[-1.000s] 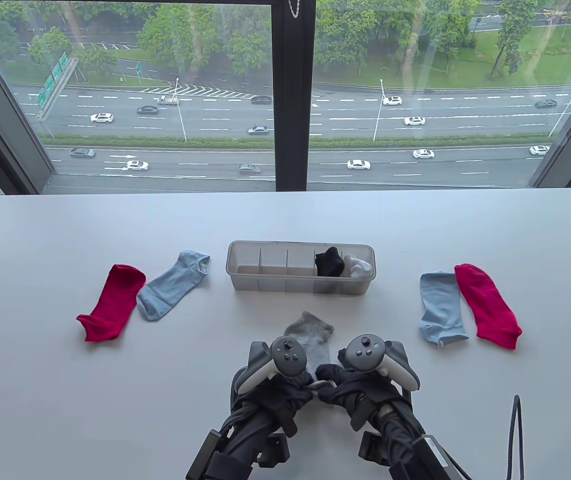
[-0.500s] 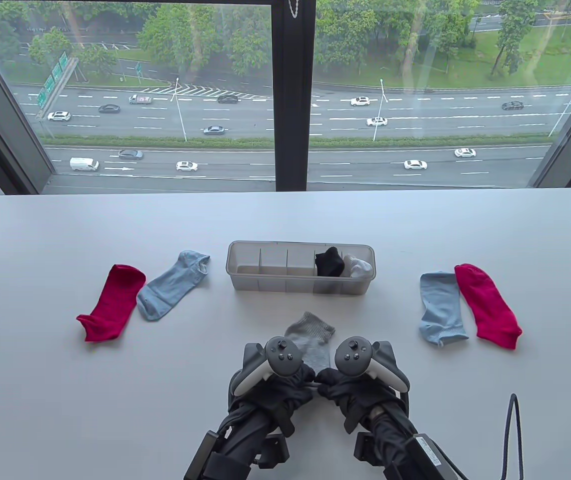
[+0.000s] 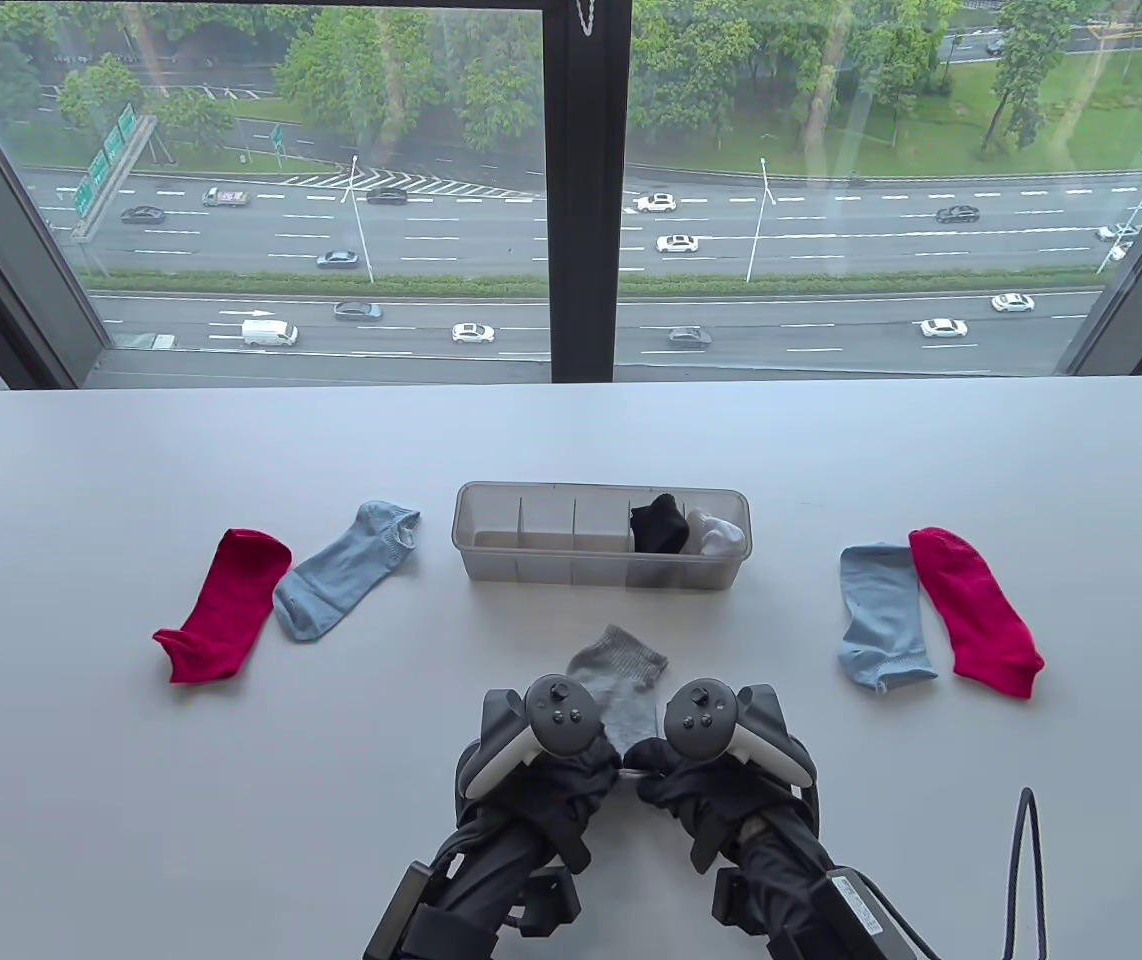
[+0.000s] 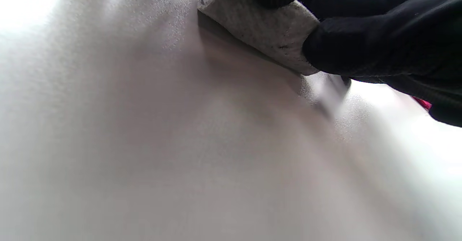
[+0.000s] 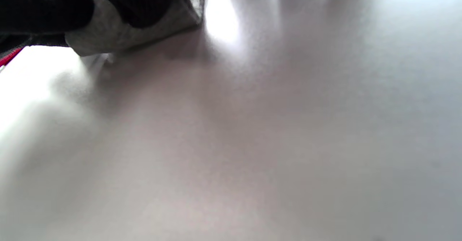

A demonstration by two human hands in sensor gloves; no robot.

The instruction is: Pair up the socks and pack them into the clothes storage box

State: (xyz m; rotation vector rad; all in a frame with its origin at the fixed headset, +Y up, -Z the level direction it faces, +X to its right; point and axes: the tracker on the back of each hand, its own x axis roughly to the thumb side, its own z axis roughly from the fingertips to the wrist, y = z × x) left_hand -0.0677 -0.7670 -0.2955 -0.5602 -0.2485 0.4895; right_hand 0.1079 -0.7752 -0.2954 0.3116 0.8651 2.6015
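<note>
A grey sock [image 3: 621, 675] lies on the white table near the front, just before the clear divided storage box [image 3: 541, 570]. My left hand [image 3: 586, 775] and right hand [image 3: 666, 775] sit side by side at its near end, both pinching the fabric. The left wrist view shows gloved fingers [image 4: 361, 42] curled over the grey sock [image 4: 260, 28]; in the right wrist view fingers [image 5: 140, 3] clamp the grey sock [image 5: 119, 31] too. A black sock bundle [image 3: 658, 525] and a white one [image 3: 716, 533] fill the box's two right compartments.
A red sock [image 3: 226, 605] and a light blue sock [image 3: 341, 570] lie left of the box. Another light blue sock [image 3: 881, 615] and red sock [image 3: 976, 610] lie to the right. A dark cable [image 3: 1026, 860] loops at the front right.
Both hands have drawn closer together and shifted slightly left and away from me over the grey sock's near end. The other socks and the box have not moved.
</note>
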